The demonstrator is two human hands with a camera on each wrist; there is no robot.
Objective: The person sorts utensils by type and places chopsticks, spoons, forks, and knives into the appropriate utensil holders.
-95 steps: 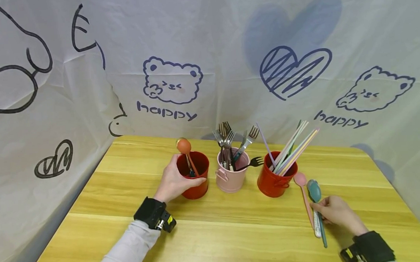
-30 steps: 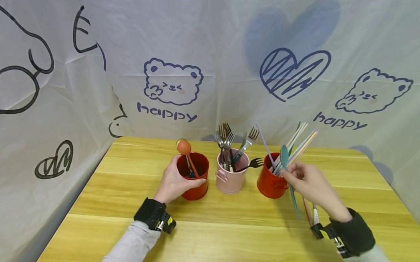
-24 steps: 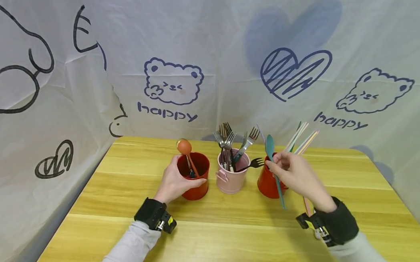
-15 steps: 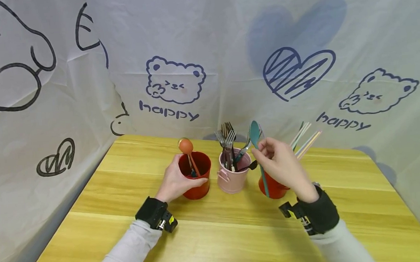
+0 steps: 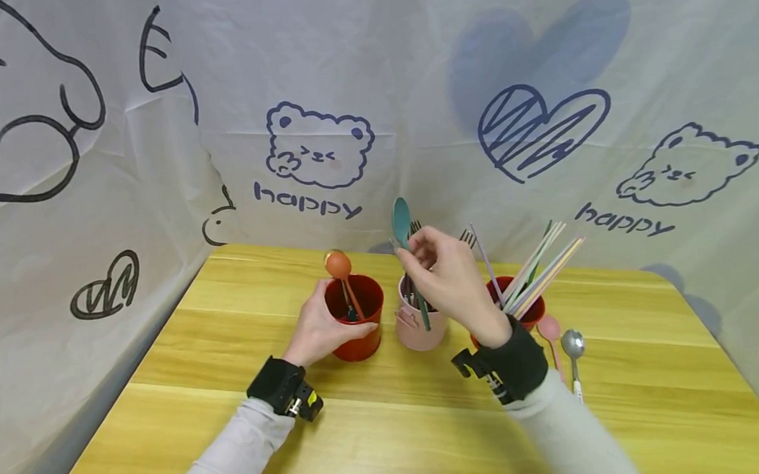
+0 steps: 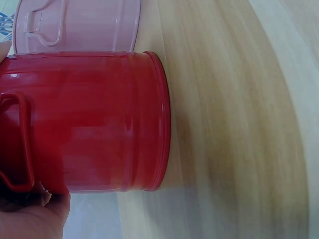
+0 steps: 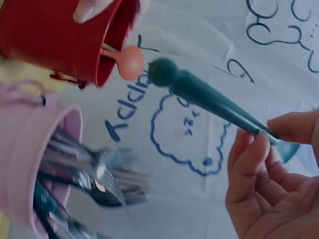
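Observation:
My left hand (image 5: 323,327) grips the rim and side of a red bucket (image 5: 359,348), which stands upright on the table. Inside that bucket lean an orange spoon (image 5: 338,264) and at least one other spoon behind it. In the right wrist view, my right hand (image 7: 279,174) pinches a teal spoon (image 7: 214,102) near its bowl, the handle end pointing toward the red bucket. From the head view the teal spoon is raised in front of the pink bucket (image 5: 418,336). Several forks (image 7: 107,169) stand in the pink bucket, partly covered by my right hand.
Right of the pink bucket, a second red bucket (image 5: 536,313) holds several pastel straws (image 5: 545,277). A pink spoon (image 5: 549,327) and a metal spoon (image 5: 573,344) lie on the wooden table (image 5: 392,439). A white drawn-on cloth (image 5: 408,61) hangs behind.
My right hand picked the teal spoon up from the table at the right and carried it left, past the straws, to the pink bucket. My left hand stays on the red bucket.

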